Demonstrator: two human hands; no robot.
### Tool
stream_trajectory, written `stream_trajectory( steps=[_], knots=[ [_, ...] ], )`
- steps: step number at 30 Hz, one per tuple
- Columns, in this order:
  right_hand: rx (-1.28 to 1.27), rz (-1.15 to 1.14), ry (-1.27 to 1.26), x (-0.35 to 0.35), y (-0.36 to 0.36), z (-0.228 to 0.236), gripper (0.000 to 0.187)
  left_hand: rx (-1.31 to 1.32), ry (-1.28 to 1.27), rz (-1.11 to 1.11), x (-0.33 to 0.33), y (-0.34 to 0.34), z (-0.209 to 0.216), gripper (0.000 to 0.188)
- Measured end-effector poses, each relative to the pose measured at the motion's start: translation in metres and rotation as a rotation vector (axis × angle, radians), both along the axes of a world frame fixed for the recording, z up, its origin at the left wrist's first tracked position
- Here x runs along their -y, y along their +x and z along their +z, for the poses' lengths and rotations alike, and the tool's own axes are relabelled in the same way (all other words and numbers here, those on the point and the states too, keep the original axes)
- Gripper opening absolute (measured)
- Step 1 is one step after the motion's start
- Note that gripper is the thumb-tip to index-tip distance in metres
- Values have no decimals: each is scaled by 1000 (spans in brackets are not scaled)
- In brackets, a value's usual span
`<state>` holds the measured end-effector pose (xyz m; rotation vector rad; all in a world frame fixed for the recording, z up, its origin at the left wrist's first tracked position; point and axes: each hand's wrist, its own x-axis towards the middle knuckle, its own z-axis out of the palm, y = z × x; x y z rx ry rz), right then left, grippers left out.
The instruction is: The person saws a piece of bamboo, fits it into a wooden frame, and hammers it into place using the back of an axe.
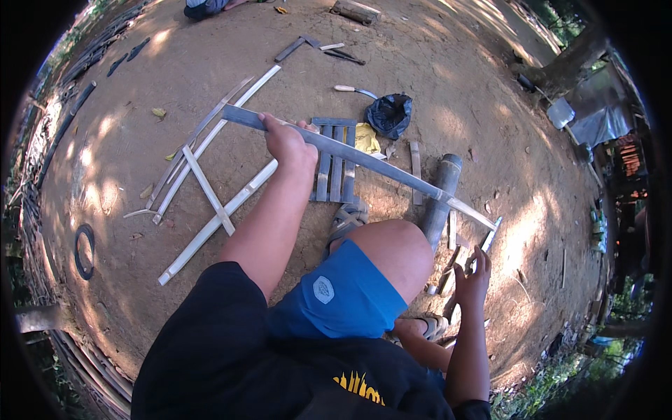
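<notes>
A long, dark bamboo slat [378, 166] slopes across in front of me, pale towards its right end. My left hand [290, 143] is closed around it near its upper left end. Beyond my right knee, my right hand [473, 281] is raised at the slat's far right end, its fingers bent around a narrow, bright-edged tool [491, 236]. That tool meets or nearly meets the slat's tip; its exact kind is too small to tell. Under the slat's right part lies a thick, dark bamboo tube [444, 187], resting near my knee.
Pale bamboo strips [217, 199] lie crossed at the left. Ahead are a small slatted bamboo frame [336, 168], a black plastic bag [389, 115], a yellow wrapper [366, 138] and a curved knife [353, 89]. Farther off lie a square [297, 47] and a log [355, 11].
</notes>
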<state>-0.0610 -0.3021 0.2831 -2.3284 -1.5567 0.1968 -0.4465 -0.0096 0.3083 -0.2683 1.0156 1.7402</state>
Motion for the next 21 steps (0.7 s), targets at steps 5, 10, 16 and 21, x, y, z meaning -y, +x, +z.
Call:
stream_trajectory(
  steps=[5, 10, 16, 21],
  knots=[
    [208, 212, -193, -74, -24, -21, 82, 119, -178, -85, 26, 59, -103, 72],
    [324, 450, -444, -147, -47, -58, 79, 242, -295, -11, 52, 77, -166, 63],
    [147, 639, -566, -189, -46, -119, 54, 355, -223, -231, 80, 49, -230, 66],
    [113, 650, -586, -214, -16, -179, 50, -254, -483, -602, 110, -39, -301, 64]
  ],
)
